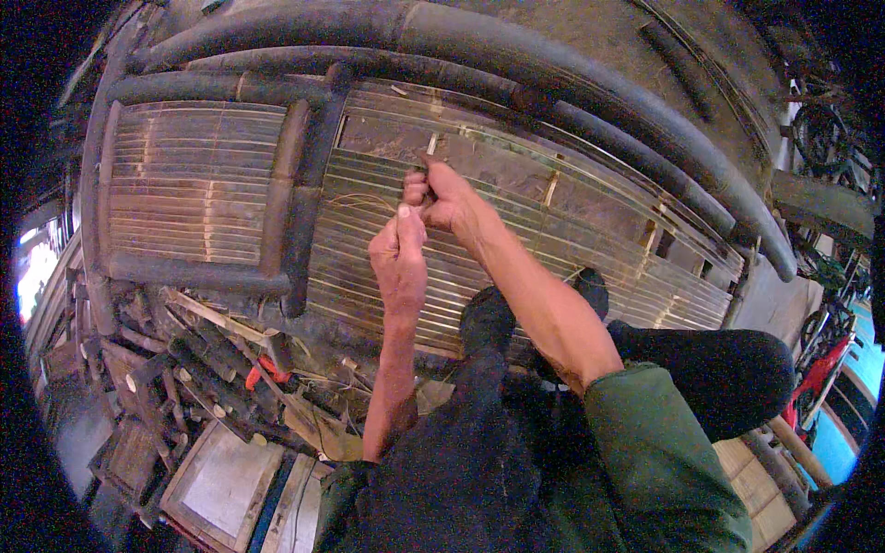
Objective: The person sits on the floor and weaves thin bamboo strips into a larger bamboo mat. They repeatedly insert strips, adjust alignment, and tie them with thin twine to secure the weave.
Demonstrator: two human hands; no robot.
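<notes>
Both of my hands are close together above a slatted bamboo panel (369,253) set in a dark bamboo frame. My left hand (398,263) is closed, thumb and fingertips pinched together. A thin tan strand (359,197) curves out to the left from its fingertips. Just above and to the right, my right hand (441,195) has its fingers curled in, almost touching the left. What lies inside the right fingers is too small and hidden to make out. Near the far side of the panel, several slats stand apart, showing gaps with ground beneath.
A smaller slatted section (189,184) adjoins on the left. Thick bamboo poles (516,46) curve along the far side. Cut bamboo pieces and an orange-red object (267,371) lie at the lower left, near a wooden-framed box (226,484). My dark shoe (487,318) is on the slats.
</notes>
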